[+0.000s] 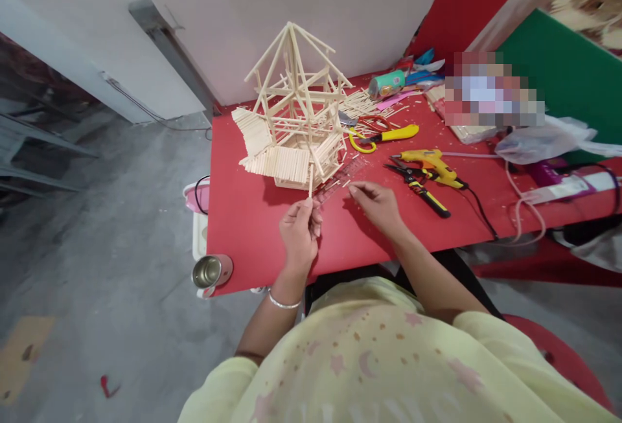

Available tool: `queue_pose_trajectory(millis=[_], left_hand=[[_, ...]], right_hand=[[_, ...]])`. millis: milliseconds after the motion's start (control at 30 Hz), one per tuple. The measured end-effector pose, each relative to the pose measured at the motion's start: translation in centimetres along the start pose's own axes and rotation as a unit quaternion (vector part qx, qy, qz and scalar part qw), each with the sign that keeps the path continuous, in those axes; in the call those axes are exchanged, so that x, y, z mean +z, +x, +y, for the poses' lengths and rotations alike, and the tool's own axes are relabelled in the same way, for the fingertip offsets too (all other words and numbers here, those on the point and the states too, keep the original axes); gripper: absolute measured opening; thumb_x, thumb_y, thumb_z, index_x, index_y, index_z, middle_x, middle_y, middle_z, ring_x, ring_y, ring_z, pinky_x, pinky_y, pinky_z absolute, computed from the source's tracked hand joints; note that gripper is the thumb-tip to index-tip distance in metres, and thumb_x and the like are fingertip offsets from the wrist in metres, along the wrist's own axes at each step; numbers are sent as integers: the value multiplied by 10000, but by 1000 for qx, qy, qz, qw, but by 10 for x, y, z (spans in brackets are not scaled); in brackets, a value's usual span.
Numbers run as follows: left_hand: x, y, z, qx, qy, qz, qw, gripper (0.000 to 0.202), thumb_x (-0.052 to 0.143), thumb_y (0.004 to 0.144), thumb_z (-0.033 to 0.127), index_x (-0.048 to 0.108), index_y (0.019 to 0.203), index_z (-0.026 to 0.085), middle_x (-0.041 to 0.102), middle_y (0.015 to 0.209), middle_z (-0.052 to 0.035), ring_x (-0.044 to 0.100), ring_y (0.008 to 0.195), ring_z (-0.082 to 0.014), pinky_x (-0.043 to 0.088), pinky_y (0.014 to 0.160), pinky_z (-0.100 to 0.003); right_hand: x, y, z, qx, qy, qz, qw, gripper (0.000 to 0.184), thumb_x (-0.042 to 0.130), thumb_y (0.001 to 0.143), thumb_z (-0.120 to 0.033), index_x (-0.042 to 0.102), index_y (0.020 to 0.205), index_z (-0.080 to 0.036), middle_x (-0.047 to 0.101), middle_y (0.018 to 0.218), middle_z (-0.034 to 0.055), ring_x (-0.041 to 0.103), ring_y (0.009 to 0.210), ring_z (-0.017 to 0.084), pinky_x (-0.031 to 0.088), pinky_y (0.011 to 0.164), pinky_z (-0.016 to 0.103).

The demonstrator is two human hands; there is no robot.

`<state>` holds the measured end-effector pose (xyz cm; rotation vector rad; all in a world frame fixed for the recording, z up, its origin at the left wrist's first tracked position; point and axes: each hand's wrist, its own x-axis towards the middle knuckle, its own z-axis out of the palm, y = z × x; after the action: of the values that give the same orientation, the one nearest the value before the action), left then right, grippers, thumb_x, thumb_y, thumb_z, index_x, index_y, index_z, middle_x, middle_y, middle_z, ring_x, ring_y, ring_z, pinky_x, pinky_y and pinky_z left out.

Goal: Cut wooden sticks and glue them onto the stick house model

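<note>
My left hand (300, 228) pinches a thin wooden stick (310, 183) that points away from me. The stick's far end reaches the front of a small model house (299, 99) built from pale sticks, with an open peaked frame and slatted panels (276, 162) at its lower front. My right hand (378, 205) is closed, thumb against fingers, over the table. Right by its fingertips is a short bit of stick (346, 184); whether the fingers grip it I cannot tell. Beneath, between the hands and the model, lies a clear ruler (335, 186).
On the red table (253, 235) lie yellow-handled scissors (365, 144), pliers (422, 195), a yellow glue gun (430, 162) and loose sticks (362, 104). Behind them is a green can (387, 84). A metal mug (212, 271) stands at the near left corner. A plastic bag (539, 141) lies right.
</note>
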<state>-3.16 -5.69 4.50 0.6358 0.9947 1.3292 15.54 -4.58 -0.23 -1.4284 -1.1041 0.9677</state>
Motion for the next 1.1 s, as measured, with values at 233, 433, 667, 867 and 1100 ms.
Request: queue_pose_trajectory(millis=[233, 433, 667, 867, 1100], left_hand=[[4, 25, 2, -3, 25, -2, 1000, 408, 815, 775, 565, 717, 790, 169, 602, 561, 31, 410, 371, -32, 196, 335, -193], [10, 31, 5, -1, 13, -9, 1000, 399, 808, 787, 550, 712, 788, 162, 597, 554, 29, 414, 366, -36, 173, 339, -192], [-2, 7, -13, 53, 72, 4, 996, 326, 762, 848, 498, 693, 794, 184, 578, 577, 41, 428, 428, -46, 312, 414, -188], [4, 4, -51, 102, 271, -112, 951, 299, 650, 931, 421, 676, 734, 198, 596, 621, 15, 524, 588, -109, 428, 603, -241], [23, 57, -57, 165, 454, -200, 852, 186, 634, 885, 292, 690, 724, 218, 649, 687, -3, 558, 670, -148, 399, 687, -265]], right_hand=[[6, -7, 48, -84, -158, -18, 984, 326, 575, 959, -479, 774, 1015, -228, 801, 930, 61, 748, 858, 231, 576, 835, 383], [6, -9, 48, -128, -221, -37, 966, 304, 545, 991, -430, 785, 1040, -249, 808, 1041, 64, 743, 920, 239, 555, 864, 380], [7, -10, 45, -138, -235, -47, 961, 311, 531, 1003, -414, 784, 1045, -237, 805, 1012, 63, 739, 907, 229, 540, 833, 352], [5, -10, 43, -119, -242, -56, 961, 276, 538, 981, -381, 786, 1012, -261, 798, 968, 50, 724, 861, 221, 529, 790, 336], [7, -9, 38, -105, -256, -61, 959, 239, 541, 937, -280, 778, 909, -261, 772, 847, 54, 693, 775, 218, 508, 727, 320]])
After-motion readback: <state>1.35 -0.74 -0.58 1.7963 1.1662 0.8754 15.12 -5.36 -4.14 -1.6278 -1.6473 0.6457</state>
